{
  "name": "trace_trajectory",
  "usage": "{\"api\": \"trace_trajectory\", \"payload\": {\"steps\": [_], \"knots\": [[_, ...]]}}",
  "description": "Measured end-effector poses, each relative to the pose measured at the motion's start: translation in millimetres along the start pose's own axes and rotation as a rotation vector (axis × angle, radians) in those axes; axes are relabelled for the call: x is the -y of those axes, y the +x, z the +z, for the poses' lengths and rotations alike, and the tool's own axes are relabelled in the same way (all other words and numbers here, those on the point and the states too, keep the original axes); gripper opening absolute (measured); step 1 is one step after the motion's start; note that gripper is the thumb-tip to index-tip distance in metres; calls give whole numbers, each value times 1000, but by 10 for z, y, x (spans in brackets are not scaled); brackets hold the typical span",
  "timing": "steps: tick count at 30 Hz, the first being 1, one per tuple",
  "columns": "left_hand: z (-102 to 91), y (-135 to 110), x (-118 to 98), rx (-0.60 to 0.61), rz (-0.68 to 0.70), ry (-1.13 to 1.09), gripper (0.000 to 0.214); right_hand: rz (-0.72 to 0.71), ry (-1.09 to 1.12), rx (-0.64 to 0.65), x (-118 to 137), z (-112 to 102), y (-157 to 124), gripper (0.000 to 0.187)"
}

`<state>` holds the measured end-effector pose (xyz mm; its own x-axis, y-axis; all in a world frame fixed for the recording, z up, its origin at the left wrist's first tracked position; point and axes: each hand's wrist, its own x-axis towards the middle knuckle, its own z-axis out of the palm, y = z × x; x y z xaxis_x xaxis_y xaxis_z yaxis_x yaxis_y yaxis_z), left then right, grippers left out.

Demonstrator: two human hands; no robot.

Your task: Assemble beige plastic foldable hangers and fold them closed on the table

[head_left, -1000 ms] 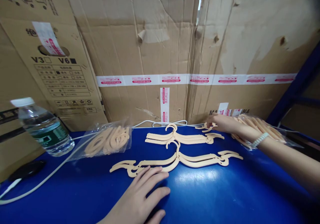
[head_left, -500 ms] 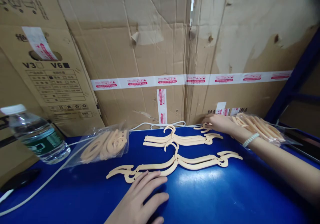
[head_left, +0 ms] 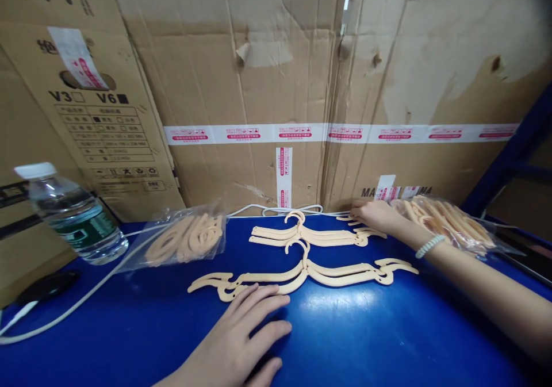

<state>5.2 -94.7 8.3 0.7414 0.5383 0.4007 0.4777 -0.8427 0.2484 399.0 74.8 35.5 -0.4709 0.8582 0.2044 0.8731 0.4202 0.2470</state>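
A beige plastic folding hanger [head_left: 345,278] lies unfolded on the blue tabletop, with its hook towards the back. My left hand [head_left: 245,335] is open, fingers spread, with its fingertips at the hanger's left arm. Behind it lies a second beige hanger [head_left: 328,236], whose left arms lack the curved end seen on the right. At the back right, my right hand [head_left: 376,214] bends down over small curved hanger pieces [head_left: 345,219], its fingers bunched together. What those fingertips hold is hidden behind the hand.
A clear bag of hanger parts [head_left: 190,237] lies at left, another plastic bag of parts [head_left: 448,223] beside my right wrist. A water bottle [head_left: 81,220], a black mouse-like object [head_left: 49,286] and a white cable [head_left: 90,312] are at left. Cardboard [head_left: 254,82] walls the back.
The view has shifted slightly. My right hand stays at the small hanger pieces, now a little further from their left ends. My left hand remains spread beside the front hanger.
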Motion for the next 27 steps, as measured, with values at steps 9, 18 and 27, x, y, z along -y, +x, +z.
{"api": "trace_trajectory", "payload": {"steps": [9,18,27], "knots": [[31,3,86,-84,113,-82,42,65,433,-332,226,-320,-1,19],[2,140,-100,-78,-580,-918,28,99,1508,92,1611,-669,-256,26],[3,241,-151,-46,-766,-1161,15,236,1946,360,2118,-653,-496,38]]}}
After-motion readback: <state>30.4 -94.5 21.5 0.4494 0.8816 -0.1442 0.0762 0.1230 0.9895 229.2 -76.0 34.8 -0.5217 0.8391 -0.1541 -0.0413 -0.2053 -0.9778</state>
